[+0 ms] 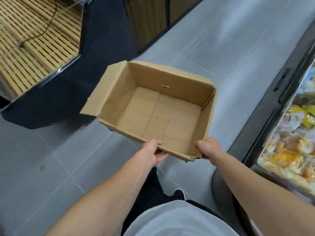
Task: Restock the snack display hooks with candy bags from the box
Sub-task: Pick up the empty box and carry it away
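An open brown cardboard box hangs in the air above the grey tiled floor, tilted away from me, and nothing lies inside it. My left hand grips the near rim at its left part, fingers curled over the edge. My right hand grips the near right corner of the same rim. No candy bags or display hooks are in view.
A black display counter with a wooden slatted top stands at the left. A glass-fronted case with wrapped yellow baked goods runs along the right. The tiled aisle lies between them, and my dark shoe shows below.
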A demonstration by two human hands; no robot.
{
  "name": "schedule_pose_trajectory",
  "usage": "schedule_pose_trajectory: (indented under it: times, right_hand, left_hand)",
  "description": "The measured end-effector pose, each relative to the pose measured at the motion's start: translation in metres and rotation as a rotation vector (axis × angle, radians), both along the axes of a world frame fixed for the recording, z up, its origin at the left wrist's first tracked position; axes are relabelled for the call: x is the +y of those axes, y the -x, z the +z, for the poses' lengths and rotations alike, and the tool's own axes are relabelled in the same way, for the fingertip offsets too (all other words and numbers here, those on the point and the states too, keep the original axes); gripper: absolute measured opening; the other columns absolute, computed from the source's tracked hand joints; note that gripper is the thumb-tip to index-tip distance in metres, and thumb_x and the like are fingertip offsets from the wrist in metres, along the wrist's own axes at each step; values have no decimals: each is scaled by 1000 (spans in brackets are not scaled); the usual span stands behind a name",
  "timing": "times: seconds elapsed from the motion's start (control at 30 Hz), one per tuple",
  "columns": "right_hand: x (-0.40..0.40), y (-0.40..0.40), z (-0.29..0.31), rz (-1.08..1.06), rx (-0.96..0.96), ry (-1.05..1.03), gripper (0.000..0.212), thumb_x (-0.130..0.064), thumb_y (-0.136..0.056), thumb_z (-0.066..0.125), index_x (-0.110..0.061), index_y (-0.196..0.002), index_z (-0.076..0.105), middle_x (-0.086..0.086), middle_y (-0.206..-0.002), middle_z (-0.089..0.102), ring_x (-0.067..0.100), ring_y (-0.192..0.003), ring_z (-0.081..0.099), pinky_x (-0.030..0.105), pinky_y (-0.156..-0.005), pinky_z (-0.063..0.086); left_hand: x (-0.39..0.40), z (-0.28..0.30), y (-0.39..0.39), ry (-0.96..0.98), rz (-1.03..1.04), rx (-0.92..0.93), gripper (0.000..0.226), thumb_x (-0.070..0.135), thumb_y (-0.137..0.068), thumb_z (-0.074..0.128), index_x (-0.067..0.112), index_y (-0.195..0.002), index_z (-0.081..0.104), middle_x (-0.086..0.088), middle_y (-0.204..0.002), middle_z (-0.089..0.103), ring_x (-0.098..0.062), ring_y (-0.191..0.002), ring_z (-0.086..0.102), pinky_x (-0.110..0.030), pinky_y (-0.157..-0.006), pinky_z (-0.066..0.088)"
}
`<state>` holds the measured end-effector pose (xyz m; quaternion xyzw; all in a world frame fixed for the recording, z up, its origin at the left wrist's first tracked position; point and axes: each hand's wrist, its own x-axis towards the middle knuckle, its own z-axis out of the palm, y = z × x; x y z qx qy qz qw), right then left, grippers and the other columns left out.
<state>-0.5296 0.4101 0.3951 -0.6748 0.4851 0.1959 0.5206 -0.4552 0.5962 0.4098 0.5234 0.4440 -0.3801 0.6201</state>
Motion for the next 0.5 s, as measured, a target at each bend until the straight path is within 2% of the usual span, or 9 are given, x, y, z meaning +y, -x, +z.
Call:
schedule_pose_trajectory:
  times: [0.13,0.23,0.33,0.37,0.5]
  right_hand:
    - [-35,-63,-7,-153,9,0,22,-10,-77,59,1,-95,64,17,-93,69,35,-88,70,49,-74,61]
    - [-59,-106,-5,-270,51,10,12,-11,-80,58,-4,-89,62,17,-98,69,36,-91,69,52,-77,60]
    - [-91,-146,-4,-465,53,-23,16,-9,-79,55,-3,-92,63,20,-103,70,38,-94,69,54,-79,59]
    - [-92,-150,-1,-453,47,-31,21,-10,-78,55,-1,-95,64,21,-103,70,38,-94,69,55,-79,59]
    - [-137,-180,-4,-619,66,-73,28,-16,-69,57,-7,-93,67,14,-97,71,32,-88,69,50,-78,61]
  left_hand:
    - [-49,-11,-88,43,-120,21,11,-3,-91,50,-3,-101,55,-26,-107,63,-41,-99,64,-54,-79,56]
    - [-87,-16,-149,22,-214,57,14,-4,-91,50,-4,-104,55,-26,-107,64,-41,-99,64,-55,-78,57]
    - [-138,-19,-214,11,-422,75,23,-3,-89,52,-4,-112,56,-26,-105,65,-39,-95,66,-52,-68,59]
    - [-139,-17,-220,-1,-427,68,24,-2,-89,53,-4,-113,56,-25,-105,65,-38,-94,66,-49,-62,59]
    - [-213,-14,-272,-44,-656,65,23,3,-91,53,1,-113,55,-19,-94,65,-31,-81,64,-40,-47,55]
